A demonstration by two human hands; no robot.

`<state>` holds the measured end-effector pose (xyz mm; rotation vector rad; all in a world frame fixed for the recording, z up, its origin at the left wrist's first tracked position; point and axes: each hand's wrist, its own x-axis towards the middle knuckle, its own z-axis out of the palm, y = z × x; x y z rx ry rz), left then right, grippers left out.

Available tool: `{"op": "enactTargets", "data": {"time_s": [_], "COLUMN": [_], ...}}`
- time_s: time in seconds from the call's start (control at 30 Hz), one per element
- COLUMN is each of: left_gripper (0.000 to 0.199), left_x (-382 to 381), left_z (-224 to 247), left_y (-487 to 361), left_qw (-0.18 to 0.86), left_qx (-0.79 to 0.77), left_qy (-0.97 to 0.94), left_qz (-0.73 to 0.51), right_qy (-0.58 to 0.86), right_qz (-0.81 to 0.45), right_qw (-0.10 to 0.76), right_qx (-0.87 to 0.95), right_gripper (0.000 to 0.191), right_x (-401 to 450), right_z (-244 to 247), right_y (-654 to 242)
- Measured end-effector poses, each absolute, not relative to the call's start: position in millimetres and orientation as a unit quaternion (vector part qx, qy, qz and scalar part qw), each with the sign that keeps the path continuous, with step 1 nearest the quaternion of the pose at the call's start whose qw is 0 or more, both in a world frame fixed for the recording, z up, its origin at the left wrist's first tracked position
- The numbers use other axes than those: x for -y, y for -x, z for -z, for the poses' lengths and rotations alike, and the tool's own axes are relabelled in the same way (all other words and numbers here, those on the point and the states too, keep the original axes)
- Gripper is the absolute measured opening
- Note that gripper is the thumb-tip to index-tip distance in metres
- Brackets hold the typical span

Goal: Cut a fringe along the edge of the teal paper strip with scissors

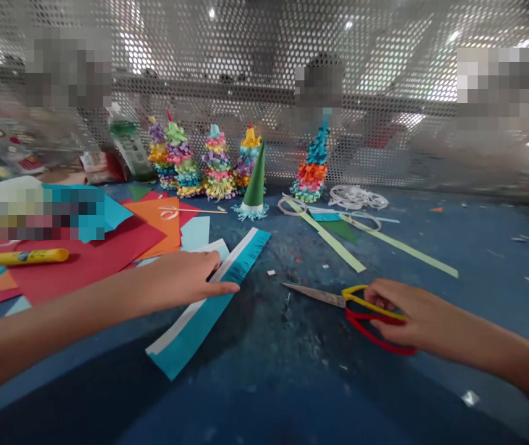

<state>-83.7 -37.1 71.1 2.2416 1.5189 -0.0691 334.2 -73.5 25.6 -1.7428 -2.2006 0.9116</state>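
Glue stick (29, 256): yellow, lying on a red paper sheet (88, 262) at the far left.

Left hand (176, 278): open and released, laid flat, fingertips resting on the strip.

Teal paper strip (194, 327): directly under those fingertips, slanting across the surface (264, 395); white band along it, upper end cut into fine fringe.

Scissors (334, 298): blades closed, pointing left, low on the surface; yellow and red loop handles.

Right hand (398, 312): clenched over the handles, grasping the scissors.
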Motion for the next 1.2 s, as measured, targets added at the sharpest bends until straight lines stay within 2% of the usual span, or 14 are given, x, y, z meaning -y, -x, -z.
{"op": "enactTargets", "data": {"time_s": [0.1, 0.23, 0.33, 0.4, 0.5, 0.57, 0.7, 0.87, 1.0, 1.13, 1.2], "left_gripper": [0.044, 0.035, 0.039, 0.047, 0.048, 0.038, 0.022, 0.018, 0.014, 0.017, 0.022], "left_x": [25.6, 16.7, 19.3, 26.1, 38.0, 42.6, 40.9, 35.7, 36.8, 36.6, 35.9], "left_z": [-68.0, -57.4, -51.6, -49.5, -45.5, -41.2, -32.7, -29.6, -25.6, -19.0, -17.9], "left_y": [74.4, 67.8, 54.7, 42.7, 26.0, 18.9, 13.6, 8.3, 5.6, 10.8, 14.0], "left_qw": [0.25, 0.299, 0.346, 0.4, 0.568, 0.617, 0.643, 0.698, 0.686, 0.698, 0.723], "left_qx": [-0.548, -0.555, -0.56, -0.561, -0.535, -0.509, -0.479, -0.467, -0.466, -0.473, -0.477], "left_qy": [-0.797, -0.776, -0.75, -0.716, -0.586, -0.548, -0.55, -0.511, -0.534, -0.497, -0.453], "left_qz": [0.035, -0.004, -0.061, -0.108, -0.218, -0.244, -0.235, -0.184, -0.165, -0.205, -0.212], "right_qy": [0.59, 0.538, 0.5, 0.487, 0.483, 0.473, 0.455, 0.445, 0.433, 0.459, 0.48], "right_qz": [-0.372, -0.492, -0.546, -0.578, -0.615, -0.635, -0.661, -0.678, -0.69, -0.662, -0.566], "right_qw": [0.154, 0.263, 0.343, 0.366, 0.369, 0.366, 0.374, 0.379, 0.364, 0.274, 0.234], "right_qx": [0.7, 0.632, 0.578, 0.543, 0.503, 0.488, 0.466, 0.446, 0.452, 0.526, 0.628], "right_gripper": [0.02, 0.035, 0.05, 0.053, 0.047, 0.042, 0.035, 0.03, 0.032, 0.048, 0.06], "right_x": [78.7, 83.0, 75.7, 68.2, 60.7, 60.4, 66.3, 72.4, 69.4, 55.6, 47.4], "right_z": [-20.6, -25.2, -30.1, -29.3, -22.1, -16.7, -10.3, -2.1, -0.7, -18.0, -30.0], "right_y": [-330.7, -309.7, -278.6, -253.4, -218.8, -203.7, -195.2, -195.1, -198.5, -227.2, -248.9]}}
